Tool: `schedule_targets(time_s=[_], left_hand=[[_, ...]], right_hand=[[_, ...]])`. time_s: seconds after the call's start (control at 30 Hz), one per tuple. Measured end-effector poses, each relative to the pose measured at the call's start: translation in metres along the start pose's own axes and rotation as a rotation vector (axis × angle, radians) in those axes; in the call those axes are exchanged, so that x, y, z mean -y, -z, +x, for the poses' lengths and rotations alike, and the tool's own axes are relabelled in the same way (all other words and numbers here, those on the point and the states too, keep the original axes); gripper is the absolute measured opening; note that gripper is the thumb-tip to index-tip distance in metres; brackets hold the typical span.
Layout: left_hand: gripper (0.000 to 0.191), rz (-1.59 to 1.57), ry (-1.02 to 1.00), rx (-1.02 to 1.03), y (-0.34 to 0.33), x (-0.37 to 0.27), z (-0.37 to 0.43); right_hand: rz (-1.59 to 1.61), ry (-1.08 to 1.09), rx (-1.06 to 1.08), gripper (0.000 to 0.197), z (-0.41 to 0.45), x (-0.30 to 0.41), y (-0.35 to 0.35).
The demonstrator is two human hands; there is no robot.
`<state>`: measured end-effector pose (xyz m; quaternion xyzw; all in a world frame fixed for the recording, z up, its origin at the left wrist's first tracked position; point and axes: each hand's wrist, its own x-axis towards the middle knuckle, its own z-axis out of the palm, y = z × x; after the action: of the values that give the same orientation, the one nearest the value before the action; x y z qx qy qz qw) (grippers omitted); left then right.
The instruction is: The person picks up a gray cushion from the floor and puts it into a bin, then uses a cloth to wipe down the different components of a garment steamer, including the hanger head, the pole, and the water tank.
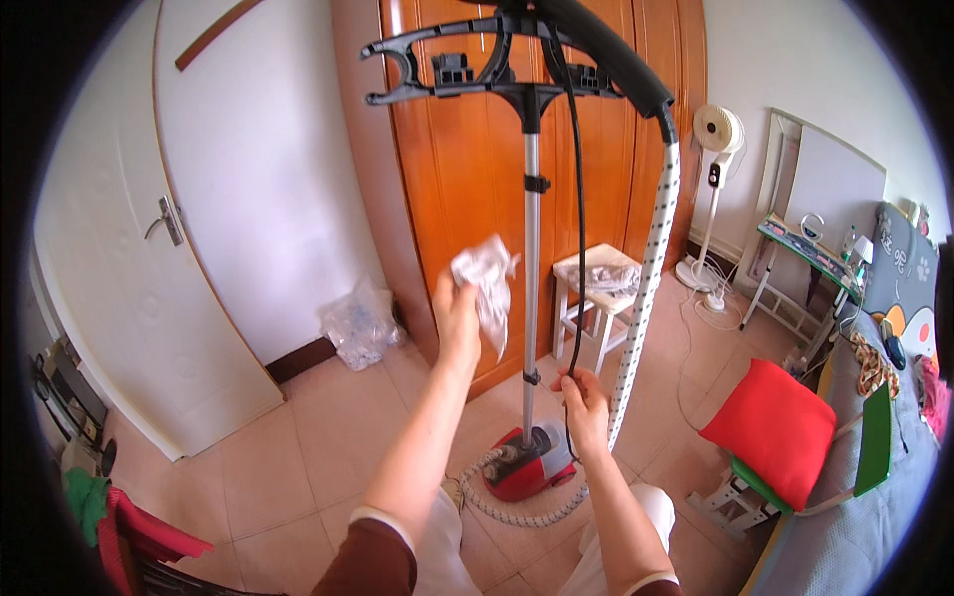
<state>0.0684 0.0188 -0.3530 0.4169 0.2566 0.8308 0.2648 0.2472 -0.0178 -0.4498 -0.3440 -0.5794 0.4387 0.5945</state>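
A garment steamer stands before me, its red base (514, 484) on the tiled floor and a silver pole (531, 283) rising from it. My left hand (456, 313) holds a crumpled white cloth (488, 279) to the left of the pole. On the pole's other side, my right hand (585, 402) pinches the black power cord (579, 223) that hangs from the top. A black hanger frame (447, 63) tops the pole. Close by my right hand runs the white dotted steam hose (647, 298), which loops around the base and enters a black handle (618, 56) above.
Behind the steamer are a wooden wardrobe (462, 194) and a white stool (596, 287) bearing a plastic bag. A stuffed plastic bag (361, 328) leans by the wall. To the right are a standing fan (712, 186), a chair with a red cushion (775, 432) and a bed (857, 529).
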Motion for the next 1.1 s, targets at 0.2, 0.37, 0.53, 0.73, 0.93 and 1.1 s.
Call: schedule_targets(time_s=[0.2,0.37,0.53,0.73,0.93,1.1], left_hand=[[0.021,-0.208,0.054,0.356,-0.071,-0.059,0.105],[0.018,0.261,-0.209,0.301,-0.132,-0.049,0.112],[0.017,0.192,-0.084,0.431,-0.128,-0.040,0.115],[0.029,-0.123,0.131,0.545,-0.102,-0.016,0.145],[0.029,0.114,0.116,0.405,-0.105,-0.022,0.133],[0.016,0.491,-0.513,0.101,-0.117,-0.015,0.117]], right_hand=[[0.016,0.008,0.051,0.017,-0.002,0.002,-0.005],[0.021,0.035,0.063,0.017,0.003,-0.018,-0.004],[-0.041,0.010,0.104,0.018,0.005,-0.010,-0.001],[-0.009,0.016,0.071,0.016,0.005,-0.010,-0.001],[-0.009,0.000,0.112,0.017,0.010,-0.014,0.003],[0.048,-0.002,0.093,0.014,0.008,-0.009,-0.007]])
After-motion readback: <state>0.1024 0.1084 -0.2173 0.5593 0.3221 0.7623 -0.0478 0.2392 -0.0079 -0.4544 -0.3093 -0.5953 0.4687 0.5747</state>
